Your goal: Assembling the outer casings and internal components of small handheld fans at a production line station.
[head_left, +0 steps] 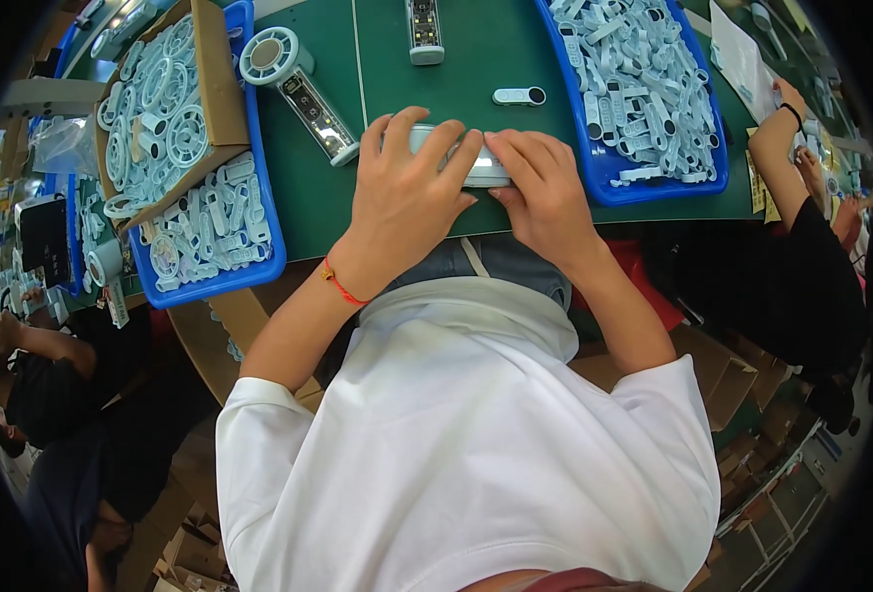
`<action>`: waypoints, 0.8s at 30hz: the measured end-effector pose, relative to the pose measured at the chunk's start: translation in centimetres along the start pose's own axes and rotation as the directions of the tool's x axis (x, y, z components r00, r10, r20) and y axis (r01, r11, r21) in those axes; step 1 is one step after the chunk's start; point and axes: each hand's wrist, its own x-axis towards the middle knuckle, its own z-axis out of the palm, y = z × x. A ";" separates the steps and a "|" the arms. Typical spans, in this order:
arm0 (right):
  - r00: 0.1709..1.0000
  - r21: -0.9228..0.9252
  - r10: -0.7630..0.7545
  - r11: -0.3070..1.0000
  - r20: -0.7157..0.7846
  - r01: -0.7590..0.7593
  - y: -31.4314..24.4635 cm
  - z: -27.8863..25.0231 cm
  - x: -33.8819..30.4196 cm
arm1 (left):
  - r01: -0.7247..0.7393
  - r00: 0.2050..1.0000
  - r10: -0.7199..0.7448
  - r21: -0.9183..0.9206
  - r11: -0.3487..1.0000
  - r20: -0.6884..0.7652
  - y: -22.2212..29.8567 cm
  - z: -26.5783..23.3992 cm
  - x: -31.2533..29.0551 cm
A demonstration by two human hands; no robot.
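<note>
At the near edge of the green table, both hands are on a white, rounded plastic housing [483, 174], partly hidden under the fingers. My left hand [405, 176], with a red cord at its wrist, curls its fingers over the housing's left part. The fingertips and thumb of my right hand [542, 189] grip its right end. Beyond my right fingers lies a small white oblong piece with a black oval [519, 96]. To the left of my left hand rests a clear-bodied device [310, 107] with a round white head and a circuit board inside.
A second clear-bodied device [424, 30] lies at the far middle. On the right, a blue tray [721, 168] is heaped with small white parts. A left blue tray [276, 247] holds similar parts, a cardboard box [221, 69] of white rings leaning over it. People sit on both sides.
</note>
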 end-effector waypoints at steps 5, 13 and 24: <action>0.902 0.412 0.431 0.816 0.034 -0.405 -1.2 -0.4 0.5 | 0.142 0.803 -0.441 -0.589 0.796 -0.402 -0.2 0.7 -1.4; 0.795 -0.174 0.551 0.783 -0.252 -0.597 3.0 -8.4 4.4 | 0.341 0.771 -0.628 -0.903 0.263 0.108 -0.3 -0.7 3.4; 0.849 -0.348 0.521 0.782 -0.091 -0.517 5.4 -8.1 2.7 | 0.960 0.153 -0.967 -0.203 0.194 -0.202 -30.6 2.5 19.1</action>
